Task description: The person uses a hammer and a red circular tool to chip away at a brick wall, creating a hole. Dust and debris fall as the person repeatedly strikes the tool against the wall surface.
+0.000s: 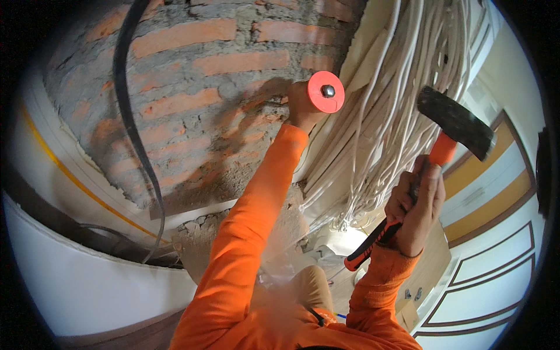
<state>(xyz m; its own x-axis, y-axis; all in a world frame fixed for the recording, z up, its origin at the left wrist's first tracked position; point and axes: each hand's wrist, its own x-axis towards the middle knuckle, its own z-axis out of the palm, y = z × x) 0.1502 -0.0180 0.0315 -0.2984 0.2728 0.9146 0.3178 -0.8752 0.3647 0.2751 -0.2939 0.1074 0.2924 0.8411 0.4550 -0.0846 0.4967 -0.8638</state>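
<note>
My left hand [302, 105] grips a chisel behind its round red hand guard [321, 101]; the metal striking end [327, 91] shows at the guard's centre. The guard hides the fingers, and the chisel's blade is out of sight. It is held by the exposed brick wall [175, 105], near the wall's right edge. Raised to the right, my right hand [418, 201] is closed around the black and red handle of a club hammer [455, 122]. The hammer's dark head points up and is apart from the chisel.
A thick bundle of white cables [393, 109] hangs between the brick and the right side. A black cable [127, 100] crosses the wall at left. Broken plaster edges the brickwork, above a rubble-strewn ledge [197, 236]. A white panel [87, 284] stands lower left.
</note>
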